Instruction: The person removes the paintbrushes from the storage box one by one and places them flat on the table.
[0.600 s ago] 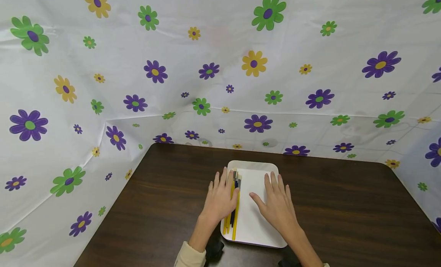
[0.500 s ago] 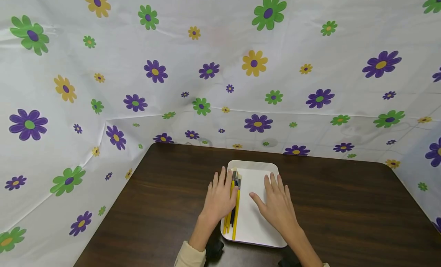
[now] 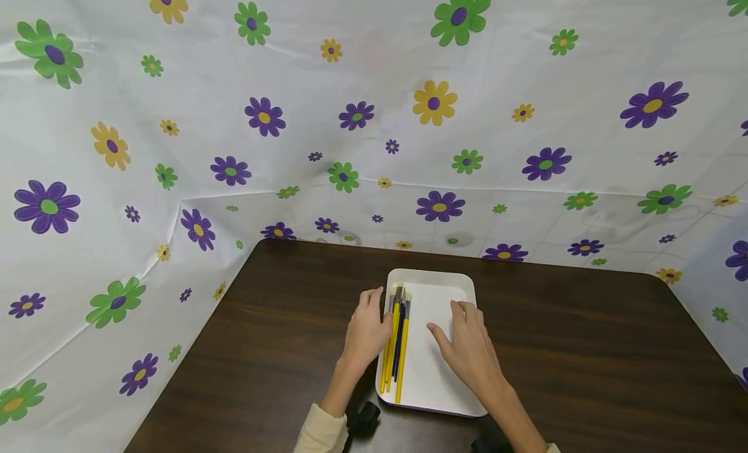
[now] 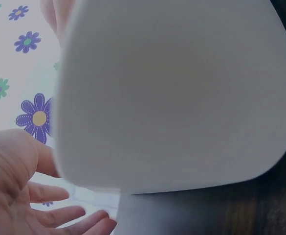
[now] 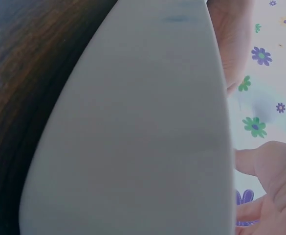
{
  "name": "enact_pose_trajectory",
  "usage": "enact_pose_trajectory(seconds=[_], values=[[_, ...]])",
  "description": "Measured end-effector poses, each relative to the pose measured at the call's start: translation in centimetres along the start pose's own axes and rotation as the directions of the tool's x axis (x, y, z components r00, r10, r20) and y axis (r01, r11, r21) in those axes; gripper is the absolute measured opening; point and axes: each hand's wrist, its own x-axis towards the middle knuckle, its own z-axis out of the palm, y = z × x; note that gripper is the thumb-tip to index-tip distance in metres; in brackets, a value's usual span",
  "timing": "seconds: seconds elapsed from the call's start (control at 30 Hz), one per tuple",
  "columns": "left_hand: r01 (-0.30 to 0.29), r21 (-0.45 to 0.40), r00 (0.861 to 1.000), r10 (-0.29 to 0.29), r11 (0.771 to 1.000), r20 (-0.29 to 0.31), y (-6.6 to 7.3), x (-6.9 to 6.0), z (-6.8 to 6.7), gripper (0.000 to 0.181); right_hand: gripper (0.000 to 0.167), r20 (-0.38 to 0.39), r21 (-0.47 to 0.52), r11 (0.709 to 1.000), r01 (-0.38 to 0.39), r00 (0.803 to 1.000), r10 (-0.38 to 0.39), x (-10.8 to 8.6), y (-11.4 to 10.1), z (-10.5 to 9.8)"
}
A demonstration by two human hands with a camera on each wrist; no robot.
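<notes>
A shallow white tray [image 3: 435, 381] lies on the brown table, and its outer wall fills much of both wrist views. Several paintbrushes [image 3: 404, 342], with yellow or dark handles, lie lengthwise along its left side, bristles toward the back. My left hand [image 3: 365, 333] is over the tray's left edge, thumb near the brushes, fingers slightly bent. Over the right side of the tray is my right hand [image 3: 472, 352], its thumb spread inward and fingers loosely bent. Neither hand grips anything; whether fingertips touch the tray cannot be told.
The brown wood-grain table [image 3: 584, 349] extends to both sides of the tray. A white cloth [image 3: 374, 83] with green, purple and yellow flowers hangs behind and at the sides. A black device [image 3: 365, 419] sits under the left wrist.
The fingers of both hands have bent from a straighter pose. My left hand has shifted slightly left, uncovering more of the brushes. The head view has tilted slightly down.
</notes>
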Motion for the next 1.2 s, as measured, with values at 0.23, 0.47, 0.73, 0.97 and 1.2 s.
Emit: enact_pose_trajectory(seconds=[0.23, 0.47, 0.73, 0.97, 1.2], values=[[0.063, -0.172, 0.997, -0.055, 0.983, 0.054, -0.7, 0.3, 0.3, 0.042, 0.051, 0.020, 0.116, 0.991, -0.070, 0.997, 0.069, 0.1, -0.4, 0.1], [0.072, -0.231, 0.996, -0.060, 0.970, 0.061, -0.9, 0.6, 0.2, 0.041, 0.039, 0.073, 0.283, 0.945, -0.167, 0.986, 0.153, 0.3, -0.9, 0.7], [0.057, -0.232, 0.997, -0.045, 0.971, 0.055, -1.0, 0.3, 0.1, 0.041, 0.037, 0.152, 0.341, 0.915, -0.218, 0.973, 0.175, 0.6, -1.7, 1.9], [0.052, -0.219, 0.998, -0.044, 0.974, 0.037, -1.2, 0.3, 0.3, 0.040, 0.037, 0.228, 0.347, 0.903, -0.254, 0.957, 0.181, 1.1, -2.5, 2.8], [0.048, -0.196, 0.999, -0.043, 0.979, 0.033, -1.4, 0.4, 0.5, 0.039, 0.039, 0.268, 0.339, 0.905, -0.257, 0.948, 0.169, 1.3, -2.9, 3.9]])
